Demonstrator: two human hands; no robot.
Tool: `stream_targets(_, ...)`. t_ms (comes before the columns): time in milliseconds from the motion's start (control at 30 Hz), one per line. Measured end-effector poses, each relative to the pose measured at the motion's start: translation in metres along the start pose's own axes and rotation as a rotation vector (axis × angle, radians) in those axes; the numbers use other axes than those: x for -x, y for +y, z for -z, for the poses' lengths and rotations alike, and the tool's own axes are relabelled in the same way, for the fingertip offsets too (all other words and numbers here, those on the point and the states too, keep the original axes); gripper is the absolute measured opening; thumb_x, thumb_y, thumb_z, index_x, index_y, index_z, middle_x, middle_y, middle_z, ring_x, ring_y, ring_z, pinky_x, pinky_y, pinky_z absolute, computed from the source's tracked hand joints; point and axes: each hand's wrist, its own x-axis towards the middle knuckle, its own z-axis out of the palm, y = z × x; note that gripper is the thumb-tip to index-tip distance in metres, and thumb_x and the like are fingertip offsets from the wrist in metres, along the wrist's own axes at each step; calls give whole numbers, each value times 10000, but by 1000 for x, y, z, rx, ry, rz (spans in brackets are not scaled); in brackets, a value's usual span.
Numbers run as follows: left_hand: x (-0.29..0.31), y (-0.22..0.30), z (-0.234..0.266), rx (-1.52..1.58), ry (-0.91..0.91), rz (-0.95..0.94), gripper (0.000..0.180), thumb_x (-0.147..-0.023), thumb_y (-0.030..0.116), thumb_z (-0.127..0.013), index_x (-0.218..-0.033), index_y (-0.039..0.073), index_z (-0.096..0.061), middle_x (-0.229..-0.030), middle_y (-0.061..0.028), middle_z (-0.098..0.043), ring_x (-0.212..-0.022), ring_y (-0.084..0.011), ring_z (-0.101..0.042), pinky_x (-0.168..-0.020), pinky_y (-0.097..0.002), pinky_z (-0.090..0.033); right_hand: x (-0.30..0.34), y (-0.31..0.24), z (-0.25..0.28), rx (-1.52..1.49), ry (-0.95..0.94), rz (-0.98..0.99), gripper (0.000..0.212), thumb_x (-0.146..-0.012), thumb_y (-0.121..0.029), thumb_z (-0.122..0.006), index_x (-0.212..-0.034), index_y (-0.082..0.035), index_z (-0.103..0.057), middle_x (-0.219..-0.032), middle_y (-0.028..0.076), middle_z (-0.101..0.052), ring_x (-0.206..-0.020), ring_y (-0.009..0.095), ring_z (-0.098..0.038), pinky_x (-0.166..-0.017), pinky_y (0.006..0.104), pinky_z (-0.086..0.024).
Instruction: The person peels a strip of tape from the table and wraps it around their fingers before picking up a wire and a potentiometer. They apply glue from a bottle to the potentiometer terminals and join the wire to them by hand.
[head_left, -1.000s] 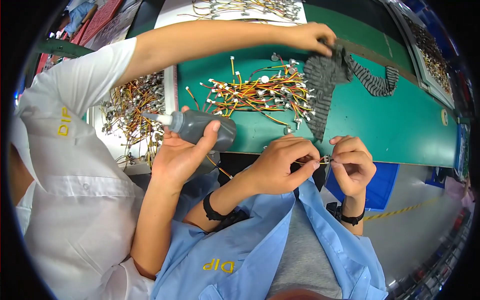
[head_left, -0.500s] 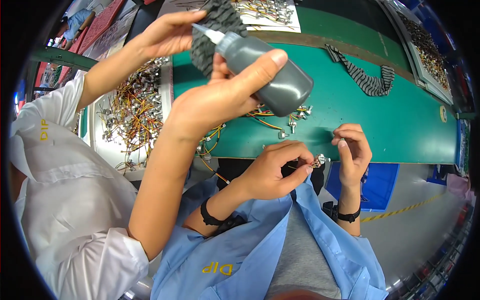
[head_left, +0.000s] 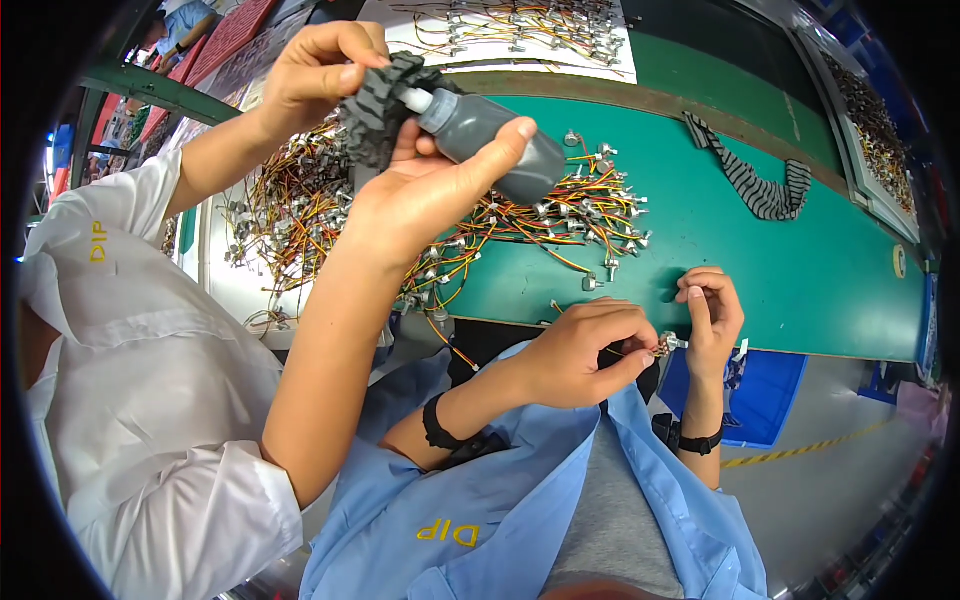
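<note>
My left hand (head_left: 590,352) is closed in a pinch on the wires of a small wired potentiometer (head_left: 668,345), just off the table's front edge. The metal body and shaft stick out past my fingertips toward the right. Beside it, my right hand (head_left: 714,312) is raised with curled fingers and the thumb close against them; whatever they may hold is hidden. To my left, a co-worker's hand (head_left: 425,195) grips a dark grey squeeze bottle (head_left: 505,145). The co-worker's other hand (head_left: 315,75) holds a crumpled grey-and-black striped cloth (head_left: 375,115) around the bottle's nozzle.
A heap of wired potentiometers (head_left: 560,225) covers the left of the green table (head_left: 800,285); more lie on a white sheet (head_left: 590,65) at the back. A striped cloth strip (head_left: 760,185) and tape roll (head_left: 899,262) lie to the right. Below stands a blue bin (head_left: 775,400).
The co-worker's bottle and hand have moved left and away from me, uncovering the heap; the cloth now bunches around the nozzle. My view has shifted slightly; my hands keep nearly the same pose.
</note>
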Motion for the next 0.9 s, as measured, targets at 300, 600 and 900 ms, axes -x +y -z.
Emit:
stream_targets(300,0,7,11,34,-20,-2,45,-865,-18,-634,-903,1,-620,-841,-80,-635,-754,-205,-601,-683,-328,-472,-3,-7,-2,48,-23,-76,33,-953,-12,-584,-964,18,-591,-937,97,-619,-834,145,-588,-748,268,-474)
stream_targets(600,7,16,28,262,-87,-43,54,-853,-29,-631,-889,3,-608,-840,-94,-646,-747,-218,-611,-658,-329,-468,-9,-31,-53,-148,-119,-71,234,-923,-6,-603,-1155,24,-602,-1024,126,-650,-901,176,-620,-852,319,-501)
stream_targets(900,15,3,31,252,-147,-22,60,-840,25,-640,-844,14,-581,-785,-74,-612,-725,-212,-608,-666,-338,-475,-15,-8,-67,-125,-302,-77,286,-928,10,-566,-1213,27,-564,-1065,152,-631,-902,180,-598,-844,313,-487)
